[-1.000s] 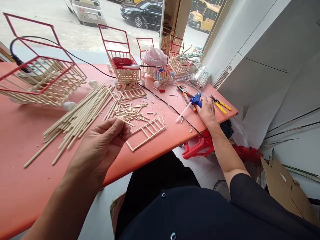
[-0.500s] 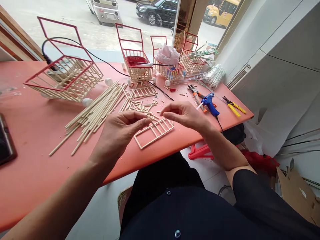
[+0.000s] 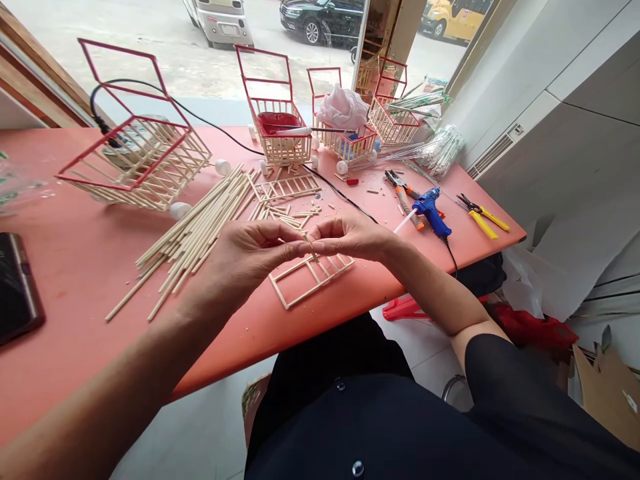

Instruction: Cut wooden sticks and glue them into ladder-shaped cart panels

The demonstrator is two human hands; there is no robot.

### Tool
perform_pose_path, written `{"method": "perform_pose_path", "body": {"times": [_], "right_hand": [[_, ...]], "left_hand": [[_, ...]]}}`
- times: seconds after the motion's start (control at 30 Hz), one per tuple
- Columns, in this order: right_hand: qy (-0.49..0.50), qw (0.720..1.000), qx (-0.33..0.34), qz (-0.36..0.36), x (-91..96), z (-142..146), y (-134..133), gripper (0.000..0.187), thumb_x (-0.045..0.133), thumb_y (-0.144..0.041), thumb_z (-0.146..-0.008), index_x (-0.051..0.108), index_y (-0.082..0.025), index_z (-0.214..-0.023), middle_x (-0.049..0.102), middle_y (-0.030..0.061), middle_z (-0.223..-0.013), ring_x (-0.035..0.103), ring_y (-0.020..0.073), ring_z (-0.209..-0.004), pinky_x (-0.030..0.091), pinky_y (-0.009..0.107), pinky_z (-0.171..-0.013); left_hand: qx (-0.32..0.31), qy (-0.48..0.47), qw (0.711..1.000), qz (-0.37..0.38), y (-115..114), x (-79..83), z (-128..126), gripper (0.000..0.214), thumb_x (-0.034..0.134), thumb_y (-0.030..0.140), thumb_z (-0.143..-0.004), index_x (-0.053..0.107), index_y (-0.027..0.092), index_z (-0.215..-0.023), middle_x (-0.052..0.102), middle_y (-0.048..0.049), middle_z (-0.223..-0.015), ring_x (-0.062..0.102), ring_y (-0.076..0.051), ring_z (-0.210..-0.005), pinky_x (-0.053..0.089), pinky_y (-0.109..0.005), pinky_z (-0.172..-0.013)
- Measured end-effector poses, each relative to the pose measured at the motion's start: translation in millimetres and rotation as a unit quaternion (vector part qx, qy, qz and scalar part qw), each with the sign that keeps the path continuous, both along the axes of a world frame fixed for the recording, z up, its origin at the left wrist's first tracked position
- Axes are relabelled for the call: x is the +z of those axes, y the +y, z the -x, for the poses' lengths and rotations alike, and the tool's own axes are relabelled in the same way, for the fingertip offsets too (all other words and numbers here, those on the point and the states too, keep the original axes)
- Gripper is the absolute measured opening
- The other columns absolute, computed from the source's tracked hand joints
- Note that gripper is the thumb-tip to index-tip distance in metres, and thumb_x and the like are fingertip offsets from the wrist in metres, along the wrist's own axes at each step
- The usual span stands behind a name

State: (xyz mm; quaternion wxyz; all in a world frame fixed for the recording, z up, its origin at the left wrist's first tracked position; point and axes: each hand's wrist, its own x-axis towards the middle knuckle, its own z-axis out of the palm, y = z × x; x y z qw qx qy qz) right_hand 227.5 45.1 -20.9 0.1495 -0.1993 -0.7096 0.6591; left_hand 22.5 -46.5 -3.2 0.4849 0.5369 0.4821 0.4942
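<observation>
My left hand (image 3: 250, 257) and my right hand (image 3: 350, 239) meet fingertip to fingertip above the red table (image 3: 65, 280). Both pinch one short wooden stick (image 3: 309, 247) between them. Just below the hands lies a small ladder-like stick frame (image 3: 310, 277). A pile of short cut sticks (image 3: 290, 215) sits behind the hands, and a bundle of long sticks (image 3: 195, 230) fans out to the left. A blue glue gun (image 3: 431, 210) lies on the table to the right of my right hand.
Stick-built toy carts with red frames stand at the back: a tipped one (image 3: 135, 160) on the left, others (image 3: 280, 133) by the window. Orange pliers (image 3: 403, 193) and yellow cutters (image 3: 483, 217) lie at right. A black cable (image 3: 215, 133) crosses the table. A dark phone (image 3: 17, 287) lies far left.
My right hand left the glue gun, which now lies on the table, and came across to my left hand. Both hands have closed on the short stick.
</observation>
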Motion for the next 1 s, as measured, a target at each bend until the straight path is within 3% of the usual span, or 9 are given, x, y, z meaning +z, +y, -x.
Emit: {"method": "perform_pose_path", "body": {"times": [0.3, 0.47, 0.6, 0.7, 0.87, 1.0], "right_hand": [[0.001, 1.0, 0.01, 0.017, -5.8, -3, -6, 0.062, 0.084, -0.072, -0.09, 0.06, -0.017, -0.076, 0.046, -0.0049, -0.072, 0.037, 0.0087, -0.067, 0.027, 0.024, -0.061], [0.04, 0.999, -0.035, -0.009, -5.9, -7, -7, 0.053, 0.087, -0.064, -0.09, 0.065, -0.016, -0.088, 0.055, -0.0026, -0.08, 0.045, 0.0104, -0.075, 0.036, 0.025, -0.069], [0.047, 0.997, -0.053, -0.034, -7.8, -9, -6, 0.048, 0.087, -0.059, -0.092, 0.065, -0.016, -0.091, 0.058, -0.0019, -0.082, 0.049, 0.0112, -0.076, 0.04, 0.026, -0.072], [0.048, 0.995, -0.071, -0.053, -10.2, -7, -9, 0.046, 0.086, -0.058, -0.093, 0.065, -0.017, -0.091, 0.059, -0.0016, -0.082, 0.051, 0.0117, -0.077, 0.041, 0.026, -0.071], [0.022, 0.985, -0.122, -0.123, -10.0, -6, -21, 0.033, 0.081, -0.045, -0.094, 0.067, -0.016, -0.089, 0.06, -0.0019, -0.081, 0.052, 0.0114, -0.075, 0.042, 0.027, -0.073], [-0.031, 0.968, -0.163, -0.19, -7.1, -6, -35, 0.021, 0.072, -0.035, -0.093, 0.067, -0.017, -0.085, 0.063, -0.0019, -0.078, 0.053, 0.0117, -0.073, 0.041, 0.029, -0.074]], "left_hand": [[0.018, -0.062, 0.997, 0.032, -3, -13.6, -4, 0.039, 0.106, 0.052, -0.063, 0.084, 0.022, -0.073, 0.079, -0.0065, -0.077, 0.071, -0.02, -0.074, 0.058, -0.029, -0.069], [0.013, 0.161, 0.987, 0.025, -8, -12.3, 20, 0.026, 0.088, 0.05, -0.077, 0.082, 0.025, -0.081, 0.078, -0.0023, -0.078, 0.067, -0.021, -0.073, 0.054, -0.032, -0.07], [-0.005, 0.328, 0.944, -0.04, -13, -24.5, 32, 0.025, 0.071, 0.05, -0.087, 0.079, 0.026, -0.083, 0.078, -0.0032, -0.086, 0.064, -0.023, -0.073, 0.053, -0.038, -0.076], [0.004, 0.421, 0.902, -0.097, -15, -36.7, 29, 0.025, 0.061, 0.044, -0.094, 0.077, 0.025, -0.089, 0.078, -0.0078, -0.102, 0.069, -0.029, -0.094, 0.054, -0.043, -0.089], [-0.022, 0.52, 0.843, -0.137, -13, -49.2, 21, 0.02, 0.056, 0.031, -0.097, 0.07, 0.024, -0.083, 0.072, -0.0112, -0.094, 0.066, -0.035, -0.1, 0.053, -0.047, -0.091], [-0.011, 0.528, 0.833, -0.164, -12, -54.1, 17, 0.018, 0.057, 0.024, -0.096, 0.065, 0.025, -0.079, 0.071, -0.0109, -0.087, 0.066, -0.036, -0.102, 0.053, -0.048, -0.092]]}}
